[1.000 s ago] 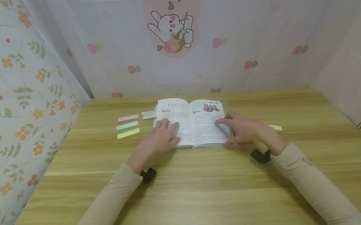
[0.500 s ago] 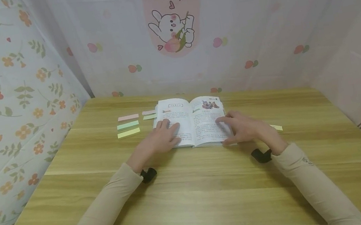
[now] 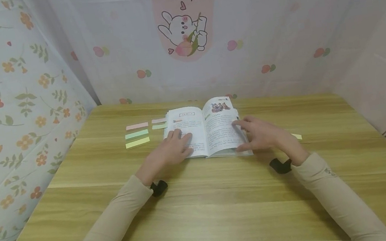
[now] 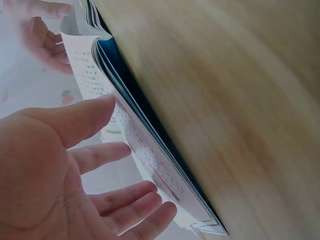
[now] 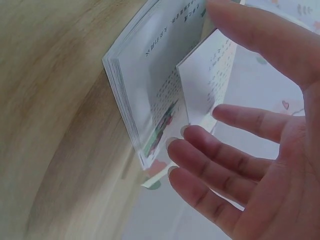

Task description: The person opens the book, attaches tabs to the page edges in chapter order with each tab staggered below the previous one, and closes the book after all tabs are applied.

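An open book (image 3: 186,131) with printed pages lies on the table, its spine running away from me. My left hand (image 3: 172,148) rests on the left page's outer edge, fingers extended and spread in the left wrist view. My right hand (image 3: 259,131) is at the book's right edge, its thumb and forefinger apart. A right-hand page (image 3: 220,127) with a coloured picture at its top stands partly raised and bowed. In the right wrist view the forefinger's tip meets the edge of this raised page (image 5: 205,75), and more printed pages (image 5: 155,65) show beneath it.
Left of the book lie pink (image 3: 137,126), green (image 3: 137,134) and yellow (image 3: 137,142) sticky-note strips. Smaller pink and green tabs (image 3: 159,126) stick out at the book's left edge. A yellow strip (image 3: 297,136) lies beyond the right wrist. A printed cloth (image 3: 257,25) hangs behind the wooden table (image 3: 206,217).
The right-hand page has lifted and bowed leftward, its top corner rising, with the pages under it now showing. My right hand has shifted very slightly right; the left hand stays put.
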Tool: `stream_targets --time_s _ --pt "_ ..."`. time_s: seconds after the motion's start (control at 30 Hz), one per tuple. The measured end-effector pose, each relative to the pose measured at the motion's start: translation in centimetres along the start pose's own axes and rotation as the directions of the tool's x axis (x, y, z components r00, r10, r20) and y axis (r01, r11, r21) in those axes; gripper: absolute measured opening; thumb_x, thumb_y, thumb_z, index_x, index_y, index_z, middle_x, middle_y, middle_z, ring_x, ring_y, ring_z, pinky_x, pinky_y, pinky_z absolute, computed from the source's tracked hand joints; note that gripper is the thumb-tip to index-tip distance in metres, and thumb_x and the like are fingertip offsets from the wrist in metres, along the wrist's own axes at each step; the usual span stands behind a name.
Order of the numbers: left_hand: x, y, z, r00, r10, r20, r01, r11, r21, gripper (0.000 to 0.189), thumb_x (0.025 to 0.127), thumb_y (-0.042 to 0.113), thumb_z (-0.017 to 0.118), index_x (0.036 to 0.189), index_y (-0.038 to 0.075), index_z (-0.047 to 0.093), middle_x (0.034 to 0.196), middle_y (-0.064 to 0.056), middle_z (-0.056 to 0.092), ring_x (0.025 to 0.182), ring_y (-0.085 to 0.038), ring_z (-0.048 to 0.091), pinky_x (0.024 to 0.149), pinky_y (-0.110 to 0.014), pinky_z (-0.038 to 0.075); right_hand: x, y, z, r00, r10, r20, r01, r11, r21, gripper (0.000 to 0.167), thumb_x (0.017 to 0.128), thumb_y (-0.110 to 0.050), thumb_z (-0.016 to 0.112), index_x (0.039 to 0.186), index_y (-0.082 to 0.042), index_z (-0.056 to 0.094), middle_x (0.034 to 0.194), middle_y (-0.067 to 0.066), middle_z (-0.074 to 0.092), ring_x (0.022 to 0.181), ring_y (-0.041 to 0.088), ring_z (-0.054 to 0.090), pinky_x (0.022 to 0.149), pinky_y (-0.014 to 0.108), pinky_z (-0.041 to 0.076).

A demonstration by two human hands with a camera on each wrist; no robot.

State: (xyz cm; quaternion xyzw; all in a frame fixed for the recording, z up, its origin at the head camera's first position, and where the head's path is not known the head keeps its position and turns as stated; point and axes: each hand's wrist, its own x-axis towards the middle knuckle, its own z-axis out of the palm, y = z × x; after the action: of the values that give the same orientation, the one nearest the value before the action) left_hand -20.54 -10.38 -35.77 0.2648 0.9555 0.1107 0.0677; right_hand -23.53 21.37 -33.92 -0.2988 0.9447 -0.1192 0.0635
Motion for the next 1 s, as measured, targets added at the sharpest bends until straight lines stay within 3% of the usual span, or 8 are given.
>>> stream_targets --time_s 0.3,0.6,1.0 --pt "-0.10 0.16 -0.04 1.000 -0.001 0.005 0.001 1.000 -0.010 0.049 0.105 0.027 0.049 0.149 0.005 0.042 0.133 -0.026 0.041 0.117 -0.038 0.041 0.096 -0.049 0.044 -0.25 -0.34 -0.41 1.000 0.019 -0.001 -0.019 0.999 0.034 0.086 0.081 -0.043 0.084 0.148 -0.005 0.047 0.132 0.026 0.053 0.113 0.038 0.058 0.089 0.050 0.051" --pt "-0.11 0.24 -0.08 1.000 0.011 -0.009 -0.011 1.000 -0.024 0.047 0.105 0.026 0.049 0.147 0.005 0.042 0.134 -0.027 0.041 0.118 -0.038 0.040 0.096 -0.049 0.044 -0.06 -0.32 -0.39 0.998 -0.007 -0.059 0.010 0.999 0.052 0.089 0.082 -0.050 0.081 0.151 -0.008 0.045 0.130 0.022 0.054 0.109 0.036 0.060 0.083 0.047 0.053" --pt "-0.05 0.38 -0.15 0.998 0.052 -0.020 -0.053 0.997 -0.049 0.050 0.106 0.027 0.050 0.150 0.005 0.039 0.141 -0.028 0.040 0.128 -0.039 0.039 0.106 -0.052 0.042 0.01 -0.97 -0.51 0.984 -0.057 -0.166 0.077 0.991 0.114 0.090 0.083 -0.049 0.081 0.150 0.000 0.045 0.133 0.019 0.052 0.102 0.031 0.059 0.074 0.038 0.049"
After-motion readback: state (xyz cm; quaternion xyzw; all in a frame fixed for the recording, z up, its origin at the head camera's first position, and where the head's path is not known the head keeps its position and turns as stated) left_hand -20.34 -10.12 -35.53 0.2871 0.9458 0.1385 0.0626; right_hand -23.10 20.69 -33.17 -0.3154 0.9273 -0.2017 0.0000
